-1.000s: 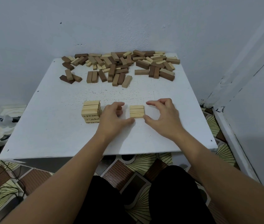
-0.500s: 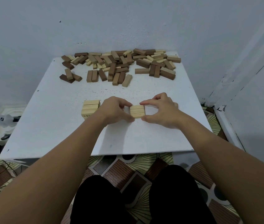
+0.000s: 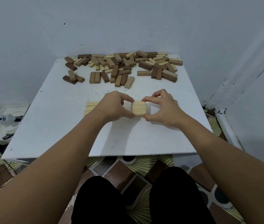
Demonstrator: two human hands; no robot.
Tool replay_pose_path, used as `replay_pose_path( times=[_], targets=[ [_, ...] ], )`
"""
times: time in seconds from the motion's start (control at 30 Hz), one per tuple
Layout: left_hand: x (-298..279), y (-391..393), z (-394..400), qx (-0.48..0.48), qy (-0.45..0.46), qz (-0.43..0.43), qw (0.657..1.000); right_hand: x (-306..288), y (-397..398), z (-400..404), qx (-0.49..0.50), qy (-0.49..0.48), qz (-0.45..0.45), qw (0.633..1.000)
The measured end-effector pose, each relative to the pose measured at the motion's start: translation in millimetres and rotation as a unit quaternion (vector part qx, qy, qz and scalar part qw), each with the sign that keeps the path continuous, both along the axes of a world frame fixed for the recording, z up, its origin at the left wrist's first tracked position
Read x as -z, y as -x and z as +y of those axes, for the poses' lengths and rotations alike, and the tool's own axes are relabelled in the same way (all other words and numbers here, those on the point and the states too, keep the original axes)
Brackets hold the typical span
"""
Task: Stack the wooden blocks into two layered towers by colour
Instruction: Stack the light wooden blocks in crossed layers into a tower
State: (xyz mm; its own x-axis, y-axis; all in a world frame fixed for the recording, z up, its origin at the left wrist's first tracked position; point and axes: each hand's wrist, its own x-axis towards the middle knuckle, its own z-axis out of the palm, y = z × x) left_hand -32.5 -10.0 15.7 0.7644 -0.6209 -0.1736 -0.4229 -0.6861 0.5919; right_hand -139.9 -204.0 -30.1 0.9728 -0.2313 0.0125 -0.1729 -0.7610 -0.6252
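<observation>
At the centre of the frame, the left hand (image 3: 115, 105) and the right hand (image 3: 162, 107) pinch a row of three pale blocks (image 3: 138, 108) between them, each with thumb and forefinger curled against its own end of the set, over the white table (image 3: 50, 113). Just left of it, partly hidden behind the left hand, stands the pale tower (image 3: 90, 108), several layers high. The loose pile of brown and pale blocks (image 3: 121, 67) is spread along the table's far edge in the upper middle, against the wall.
</observation>
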Motion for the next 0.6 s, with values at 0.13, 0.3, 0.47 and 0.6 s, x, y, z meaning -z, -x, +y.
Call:
replay_pose_path(
  times=[0.13, 0.3, 0.47, 0.6],
  targets=[
    [-23.5, -6.8, 18.5, 0.006, 0.000, -0.032, 0.999, -17.6, -11.1, 14.5, -0.016, -0.017, -0.026, 0.999],
    [-42.0, -20.9, 54.3, -0.009, -0.006, -0.041, 0.999, -32.5, -31.6, 47.3, -0.035, -0.036, -0.046, 0.998],
    [-49.7, -36.6, 87.0, -0.031, -0.004, -0.034, 0.999, -39.4, -53.7, 76.2, -0.054, -0.047, -0.066, 0.995],
    [-52.0, -44.3, 101.9, -0.040, 0.003, -0.033, 0.999, -43.6, -65.4, 89.3, -0.064, -0.051, -0.070, 0.994]
  ],
)
